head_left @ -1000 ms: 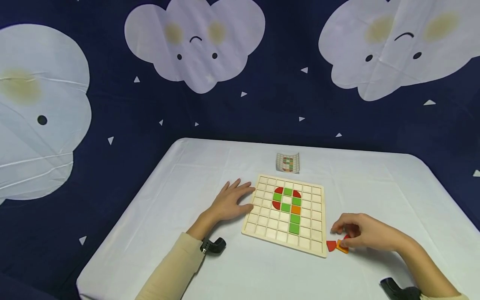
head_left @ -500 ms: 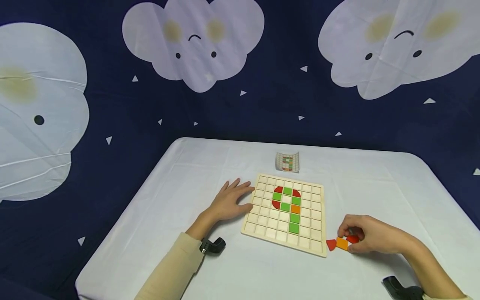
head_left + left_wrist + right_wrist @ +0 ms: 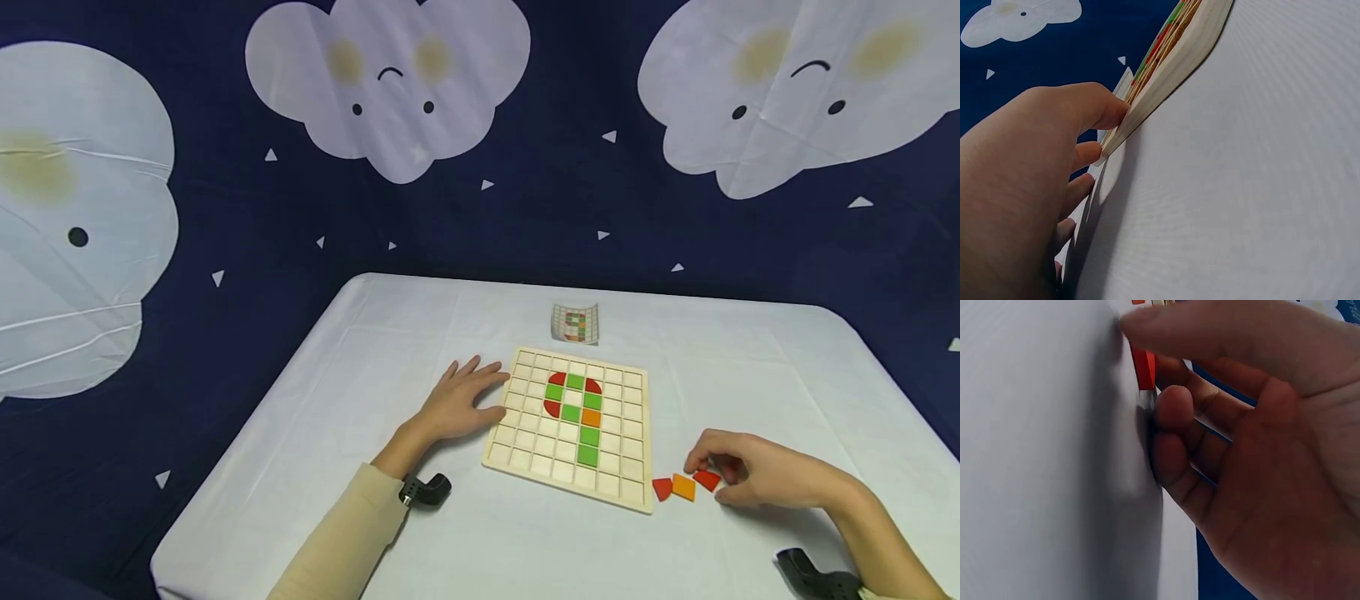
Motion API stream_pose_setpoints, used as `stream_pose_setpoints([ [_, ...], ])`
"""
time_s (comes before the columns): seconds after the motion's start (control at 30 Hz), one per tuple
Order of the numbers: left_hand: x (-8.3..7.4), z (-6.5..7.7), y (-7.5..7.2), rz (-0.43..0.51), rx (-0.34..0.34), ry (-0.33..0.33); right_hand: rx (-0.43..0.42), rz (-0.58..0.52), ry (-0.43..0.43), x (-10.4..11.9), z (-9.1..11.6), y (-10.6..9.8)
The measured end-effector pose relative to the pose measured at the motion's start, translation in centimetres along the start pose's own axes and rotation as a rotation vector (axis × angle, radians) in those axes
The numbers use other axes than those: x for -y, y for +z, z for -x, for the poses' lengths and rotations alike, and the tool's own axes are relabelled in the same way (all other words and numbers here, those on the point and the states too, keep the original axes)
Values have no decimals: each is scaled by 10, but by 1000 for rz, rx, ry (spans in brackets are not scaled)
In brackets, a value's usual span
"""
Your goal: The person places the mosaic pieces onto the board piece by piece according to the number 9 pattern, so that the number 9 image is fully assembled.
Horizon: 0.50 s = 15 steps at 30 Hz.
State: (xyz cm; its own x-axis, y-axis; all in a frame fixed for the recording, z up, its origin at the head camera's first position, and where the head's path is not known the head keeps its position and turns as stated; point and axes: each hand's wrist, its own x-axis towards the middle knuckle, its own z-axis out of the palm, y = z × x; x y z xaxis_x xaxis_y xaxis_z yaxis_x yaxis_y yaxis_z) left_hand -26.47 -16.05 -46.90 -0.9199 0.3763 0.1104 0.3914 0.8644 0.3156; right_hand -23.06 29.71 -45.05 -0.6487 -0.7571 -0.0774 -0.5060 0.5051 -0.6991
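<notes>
A wooden grid board (image 3: 540, 473) lies on the table, with green squares, an orange square (image 3: 591, 418) and red rounded tiles set in its cells. My left hand (image 3: 457, 407) rests at the board's left edge, fingers spread and thumb touching the rim (image 3: 1166, 81). Right of the board lie a red tile (image 3: 662, 489), an orange square tile (image 3: 683, 487) and another red tile (image 3: 707, 480). My right hand (image 3: 765, 469) is over the farther red tile, fingers loosely bent, thumb and forefinger apart on either side of it. In the right wrist view this red tile (image 3: 1144, 369) shows behind the thumb.
A small curled picture card (image 3: 575, 325) with a coloured grid pattern lies behind the board. The white-covered table (image 3: 420, 333) has rounded far corners. Behind it hangs a dark blue cloth (image 3: 450, 225) printed with clouds. Each wrist wears a black camera (image 3: 427, 491).
My right hand has drawn to the right, away from the orange tile, uncovering it and the red tile beside it. The left hand and board have stayed in place.
</notes>
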Motion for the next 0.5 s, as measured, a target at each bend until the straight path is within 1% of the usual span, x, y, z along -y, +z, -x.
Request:
stream_pose_setpoints([
  [0.17,0,0,-1,4,6,-2,-11,2,-9,-2,-2,0],
  [0.43,-1,0,-2,6,9,-4,-46,4,23,0,-3,2],
  [0.5,-1,0,-2,4,11,-5,-50,-2,44,1,-3,3],
])
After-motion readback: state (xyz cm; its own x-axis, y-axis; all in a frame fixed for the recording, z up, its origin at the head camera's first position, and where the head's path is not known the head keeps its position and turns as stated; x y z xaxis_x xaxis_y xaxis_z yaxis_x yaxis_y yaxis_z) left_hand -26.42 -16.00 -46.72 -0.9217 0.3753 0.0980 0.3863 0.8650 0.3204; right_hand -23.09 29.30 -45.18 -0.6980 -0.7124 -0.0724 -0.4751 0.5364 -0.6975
